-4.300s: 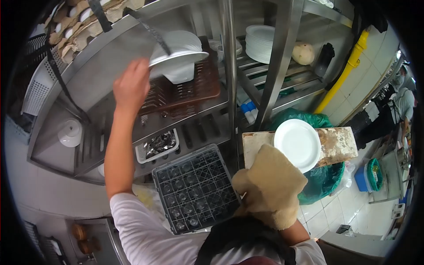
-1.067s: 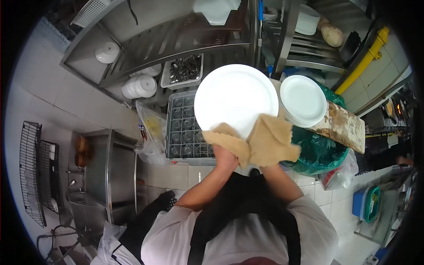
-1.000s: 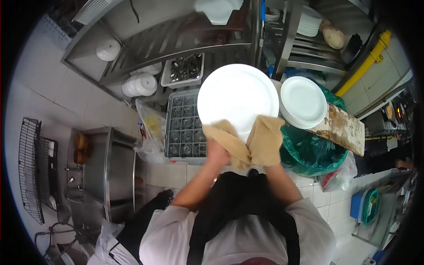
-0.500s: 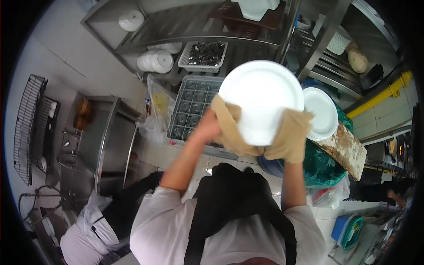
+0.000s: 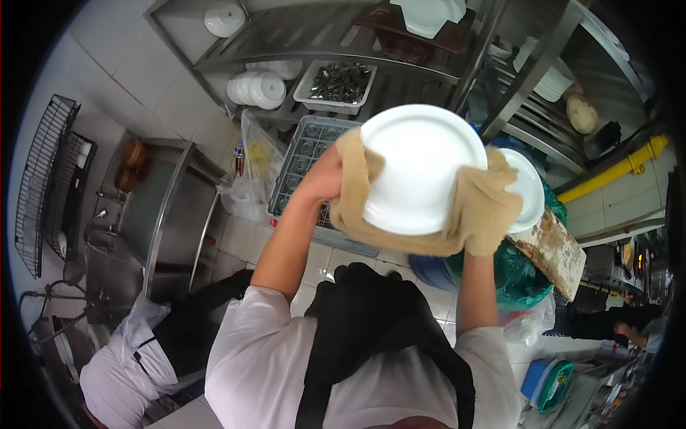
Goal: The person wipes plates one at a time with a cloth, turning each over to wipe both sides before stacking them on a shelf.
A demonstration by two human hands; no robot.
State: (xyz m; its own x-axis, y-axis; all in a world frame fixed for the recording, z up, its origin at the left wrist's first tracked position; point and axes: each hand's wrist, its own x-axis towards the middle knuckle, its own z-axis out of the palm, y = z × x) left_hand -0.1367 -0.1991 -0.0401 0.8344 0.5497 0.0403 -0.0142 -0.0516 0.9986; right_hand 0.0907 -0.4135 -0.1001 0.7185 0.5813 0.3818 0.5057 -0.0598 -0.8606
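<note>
Dinner plate (image 5: pixel 423 164), earlier held low, is now clasped at opposite edges through tan cloth (image 5: pixel 400 243) by left hand (image 5: pixel 327 176) and right hand (image 5: pixel 486 218), fingertips hidden.

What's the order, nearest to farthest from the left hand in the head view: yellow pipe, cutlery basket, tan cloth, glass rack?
1. Tan cloth: held in the left hand.
2. Glass rack: partly behind that hand.
3. Cutlery basket: ahead, past the rack.
4. Yellow pipe: far right.
</note>
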